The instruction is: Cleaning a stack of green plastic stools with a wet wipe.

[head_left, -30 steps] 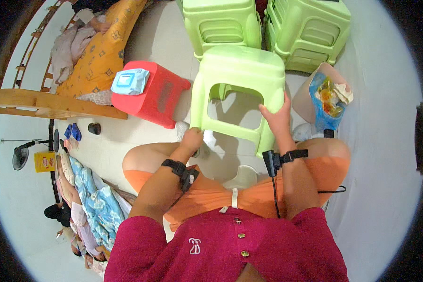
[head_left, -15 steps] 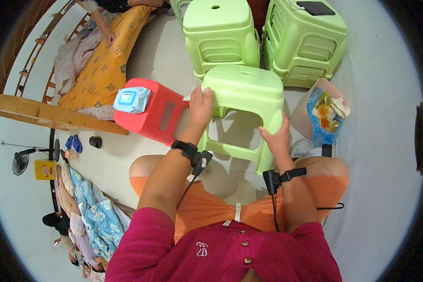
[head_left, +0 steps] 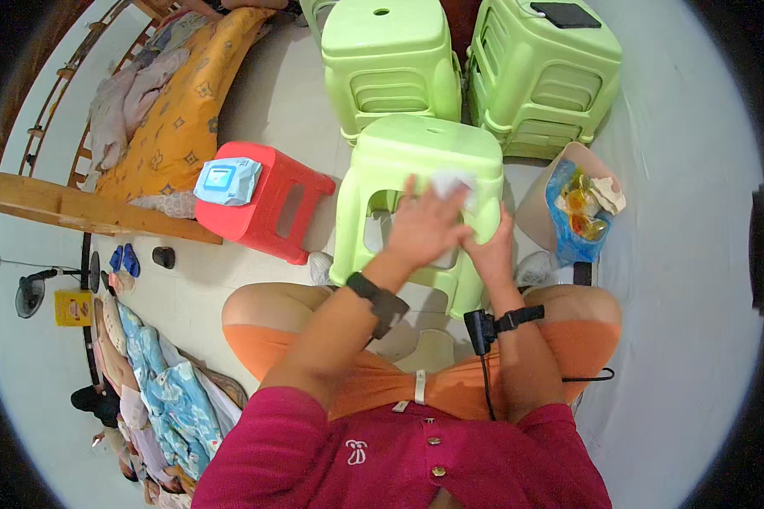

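A light green plastic stool (head_left: 429, 153) stands in front of me between my knees. My left hand (head_left: 426, 227), blurred by motion, lies across the stool's front just below the seat. Its fingers press a crumpled white wipe (head_left: 455, 185) on the upper right of that side. My right hand (head_left: 491, 254) is wrapped round the stool's right leg, its thumb close to the left hand. To the left, a blue and white wipes pack (head_left: 229, 181) lies on top of a red stool (head_left: 282, 204).
Stacked green stools (head_left: 390, 76) stand behind, with another stack (head_left: 543, 72) bearing a black phone-like device (head_left: 566, 15). A lined bin (head_left: 535, 208) with rubbish is at the right by the wall. A wooden bed (head_left: 85, 208) with orange bedding is at the left.
My left hand has moved right from the stool's left edge to its front, and the white wipe now shows under its fingers. My right hand stays on the right leg.
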Available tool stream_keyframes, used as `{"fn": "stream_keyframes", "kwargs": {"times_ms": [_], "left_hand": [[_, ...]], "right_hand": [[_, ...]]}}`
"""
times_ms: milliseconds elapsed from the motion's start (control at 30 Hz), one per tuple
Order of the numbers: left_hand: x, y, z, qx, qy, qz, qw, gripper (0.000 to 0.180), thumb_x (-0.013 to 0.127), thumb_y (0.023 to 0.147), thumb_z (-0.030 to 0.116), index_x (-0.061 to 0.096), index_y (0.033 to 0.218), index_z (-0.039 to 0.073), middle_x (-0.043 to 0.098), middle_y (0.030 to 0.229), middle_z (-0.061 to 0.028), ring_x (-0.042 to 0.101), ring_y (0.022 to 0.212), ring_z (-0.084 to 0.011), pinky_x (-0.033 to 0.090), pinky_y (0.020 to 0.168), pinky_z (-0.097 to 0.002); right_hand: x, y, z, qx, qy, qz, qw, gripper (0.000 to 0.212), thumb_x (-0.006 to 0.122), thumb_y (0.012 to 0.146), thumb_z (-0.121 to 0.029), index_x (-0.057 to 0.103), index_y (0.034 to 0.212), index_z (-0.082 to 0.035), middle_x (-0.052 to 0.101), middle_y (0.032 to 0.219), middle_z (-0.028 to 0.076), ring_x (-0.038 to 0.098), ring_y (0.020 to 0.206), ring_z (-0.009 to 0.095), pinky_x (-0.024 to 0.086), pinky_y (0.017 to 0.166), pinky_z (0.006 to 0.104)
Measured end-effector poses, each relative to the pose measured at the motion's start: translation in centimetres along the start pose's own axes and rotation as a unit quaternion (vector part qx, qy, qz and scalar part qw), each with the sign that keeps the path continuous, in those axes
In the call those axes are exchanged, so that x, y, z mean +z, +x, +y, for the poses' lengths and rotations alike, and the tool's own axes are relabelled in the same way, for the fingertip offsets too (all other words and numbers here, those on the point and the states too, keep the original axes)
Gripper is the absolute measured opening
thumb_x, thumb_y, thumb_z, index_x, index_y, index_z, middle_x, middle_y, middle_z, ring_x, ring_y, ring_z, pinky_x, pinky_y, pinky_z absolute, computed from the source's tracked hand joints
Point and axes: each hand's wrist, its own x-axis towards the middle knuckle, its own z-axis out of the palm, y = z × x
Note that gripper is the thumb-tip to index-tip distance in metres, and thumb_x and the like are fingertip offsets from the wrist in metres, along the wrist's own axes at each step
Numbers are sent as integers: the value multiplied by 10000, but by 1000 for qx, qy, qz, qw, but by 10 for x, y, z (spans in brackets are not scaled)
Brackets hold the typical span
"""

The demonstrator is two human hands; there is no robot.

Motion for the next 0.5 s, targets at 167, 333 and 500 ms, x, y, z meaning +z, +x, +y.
{"fn": "stream_keyframes", "kwargs": {"times_ms": [167,333,500], "left_hand": [[-8,-19,-85,-264,-54,124,955,713,461,890,476,284,1391,0,286,1441,-218,284,1326,-358,158,1080,-550],[-6,9,-64,-182,-4,135,974,729,463,888,487,296,1377,-27,290,1424,-254,256,1332,-393,171,1085,-529],[-2,37,36,53,-35,43,997,733,397,889,546,333,1376,2,255,1462,-210,186,1371,-383,122,1113,-503]], "right_hand": [[7,-4,3,-19,-71,19,997,989,837,599,-310,303,1335,77,436,1268,277,446,1162,389,373,988,421],[7,-9,-10,13,-79,6,997,996,834,604,-323,295,1350,58,434,1275,274,444,1167,394,380,981,431],[11,-1,48,-86,-148,32,985,943,814,640,-294,292,1347,51,435,1276,272,448,1169,398,390,971,435]]}}
